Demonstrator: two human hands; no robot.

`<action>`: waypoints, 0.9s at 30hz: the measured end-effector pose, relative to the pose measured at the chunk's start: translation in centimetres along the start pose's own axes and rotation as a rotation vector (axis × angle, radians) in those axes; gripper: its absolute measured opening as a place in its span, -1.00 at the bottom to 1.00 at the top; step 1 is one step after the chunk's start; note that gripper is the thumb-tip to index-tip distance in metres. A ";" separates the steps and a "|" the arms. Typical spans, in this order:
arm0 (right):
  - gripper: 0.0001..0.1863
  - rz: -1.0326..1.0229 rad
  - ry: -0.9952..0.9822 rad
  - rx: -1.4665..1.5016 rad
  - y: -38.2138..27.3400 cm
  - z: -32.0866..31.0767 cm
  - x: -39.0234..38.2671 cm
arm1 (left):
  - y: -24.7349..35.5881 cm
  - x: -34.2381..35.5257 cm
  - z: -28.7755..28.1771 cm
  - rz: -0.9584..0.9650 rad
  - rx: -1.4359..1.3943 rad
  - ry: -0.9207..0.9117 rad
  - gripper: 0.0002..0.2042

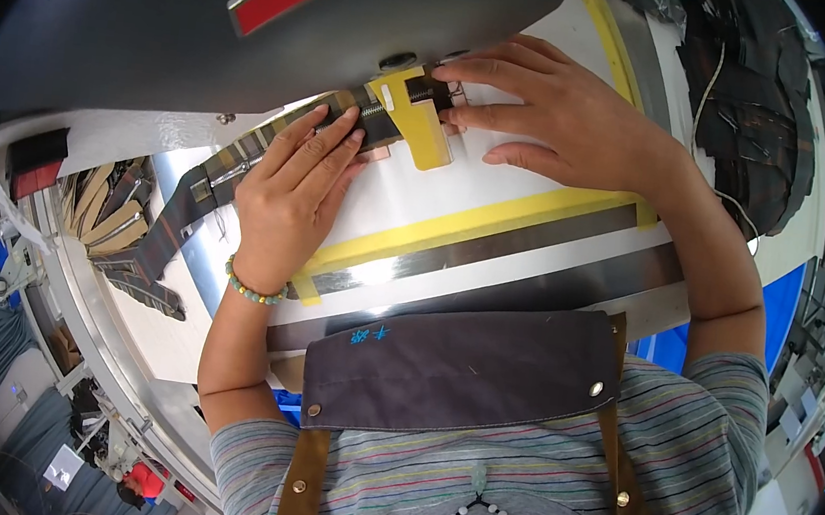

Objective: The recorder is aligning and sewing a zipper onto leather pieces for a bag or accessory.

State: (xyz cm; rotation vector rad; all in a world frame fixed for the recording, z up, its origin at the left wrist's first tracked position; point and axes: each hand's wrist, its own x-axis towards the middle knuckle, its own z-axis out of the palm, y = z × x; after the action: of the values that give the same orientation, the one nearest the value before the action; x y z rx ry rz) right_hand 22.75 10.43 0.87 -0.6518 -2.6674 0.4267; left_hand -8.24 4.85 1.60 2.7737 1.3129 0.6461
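A strip of dark plaid fabric with a zipper (372,113) runs under the head of a large dark grey machine (345,39), which looks like a sewing machine. My left hand (289,189) lies flat on the strip, fingers stretched out together and pressing it down. Just right of those fingertips, a yellow plate (424,130) with a notched upper end crosses the zipper. On its other side my right hand (573,119) has its fingers spread, the tips touching the strip's right end. The machine's underside hides whatever is at the strip's far edge.
Yellow tape (478,209) borders the white work surface. Left, plaid pieces with zippers (121,212) lie in a pile over the table's edge. A heap of dark fabric (750,112) with a pale cord lies at right. Another person (142,483) is at lower left.
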 end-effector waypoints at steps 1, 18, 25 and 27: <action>-0.55 -0.008 0.007 0.001 0.0 0.0 0.0 | 0.0 0.1 -0.1 0.001 -0.001 0.000 -0.72; -0.52 0.000 -0.020 0.033 0.1 -0.5 -0.1 | -0.8 -0.8 0.2 -0.097 -0.065 -0.012 -0.59; -0.44 -0.015 -0.014 -0.034 0.1 -0.1 -0.1 | 0.7 0.2 -0.6 -0.034 0.060 -0.146 -0.47; -0.49 -0.018 -0.015 -0.037 0.0 -0.1 0.0 | 0.6 0.2 -0.7 -0.027 0.064 -0.155 -0.48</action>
State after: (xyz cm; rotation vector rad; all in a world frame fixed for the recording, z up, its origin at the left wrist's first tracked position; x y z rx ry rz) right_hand 22.80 10.50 0.99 -0.6367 -2.6990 0.3798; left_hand -7.90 4.48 2.43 2.7842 1.3596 0.3860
